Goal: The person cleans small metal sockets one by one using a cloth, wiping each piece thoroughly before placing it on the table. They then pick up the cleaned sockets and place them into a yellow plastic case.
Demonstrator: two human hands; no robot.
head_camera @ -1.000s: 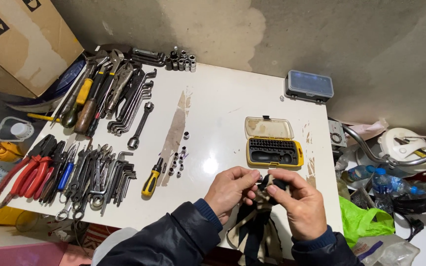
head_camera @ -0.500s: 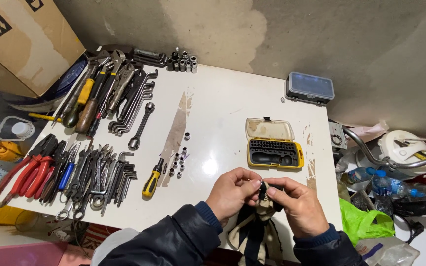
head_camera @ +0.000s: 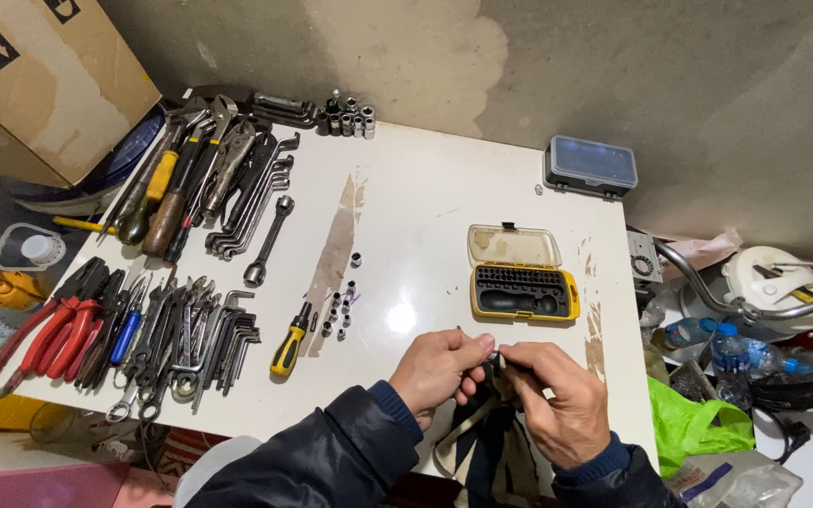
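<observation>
Small metal piece (head_camera: 493, 360) sits pinched between my left hand (head_camera: 439, 365) and right hand (head_camera: 557, 400), both closed on it, at the near edge of the white surface (head_camera: 425, 216). I guess it is hard, light and slippery; fingertips hold its ends best.

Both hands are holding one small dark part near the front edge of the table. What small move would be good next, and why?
Probably lift the small dark part a little toward the camera. The left hand and right hand both pinch it between fingertips, which hide most of it, so its kind cannot be told. It hangs right over a dark bag with tan straps at the edge of the white table, where a drop might lose it.
</observation>
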